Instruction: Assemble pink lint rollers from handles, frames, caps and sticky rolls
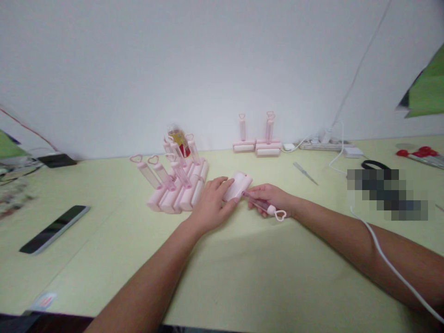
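A pink lint roller (237,184) lies on the table in front of me, its translucent handle (258,202) pointing right and toward me, with a heart-shaped loop at the end. My left hand (213,203) grips the roller's head, fingers on its far side and thumb on the near side. Around the handle, close to the head, the fingers of my right hand (268,196) are closed. Just left of my left hand, several similar lint rollers (176,192) sit close together, handles up. Where the handle meets the head is partly covered by my fingers.
More lint rollers (268,149) stand near the wall. A yellow-and-red container (180,138) is behind the left group. A thin pointed tool (305,173) and a power strip (324,145) lie to the right. A phone (55,230) rests at left; a white cable (385,259) crosses my right forearm.
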### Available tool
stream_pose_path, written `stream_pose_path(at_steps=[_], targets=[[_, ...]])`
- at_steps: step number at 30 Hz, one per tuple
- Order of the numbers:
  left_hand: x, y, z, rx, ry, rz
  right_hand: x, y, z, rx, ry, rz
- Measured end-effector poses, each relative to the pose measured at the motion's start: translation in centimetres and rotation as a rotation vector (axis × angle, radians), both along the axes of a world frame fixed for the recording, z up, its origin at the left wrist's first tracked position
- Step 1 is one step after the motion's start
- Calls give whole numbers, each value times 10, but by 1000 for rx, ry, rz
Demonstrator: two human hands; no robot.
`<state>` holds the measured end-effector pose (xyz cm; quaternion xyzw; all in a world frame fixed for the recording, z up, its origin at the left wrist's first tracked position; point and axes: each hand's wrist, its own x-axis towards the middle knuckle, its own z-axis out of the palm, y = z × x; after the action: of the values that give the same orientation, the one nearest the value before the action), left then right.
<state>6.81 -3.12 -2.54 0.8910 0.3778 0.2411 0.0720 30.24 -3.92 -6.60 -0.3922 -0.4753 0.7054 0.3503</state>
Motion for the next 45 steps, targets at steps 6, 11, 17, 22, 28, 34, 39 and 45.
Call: stream_pose_path(at_steps=[6, 11, 17, 22, 28, 34, 39, 45], targets=[[27, -6, -4, 107, 209, 27, 3, 5, -12, 29, 189, 19], [38, 17, -5, 90, 210, 199, 4, 8, -16, 16, 288, 22], [41, 68, -2, 35, 161, 527, 5, 10, -17, 22, 307, -27], [42, 102, -2, -28, 121, 742, 4, 10, -17, 27, 305, -25], [41, 114, 2, -2, 99, 836, 4, 10, -16, 27, 298, -34], [52, 72, -1, 253, 72, 832, 5, 10, -16, 28, 303, -20], [69, 36, -13, 238, 259, 450, 5, 11, -17, 20, 310, -16], [66, 52, -19, 125, 345, 449, 5, 13, -21, 20, 304, -19]])
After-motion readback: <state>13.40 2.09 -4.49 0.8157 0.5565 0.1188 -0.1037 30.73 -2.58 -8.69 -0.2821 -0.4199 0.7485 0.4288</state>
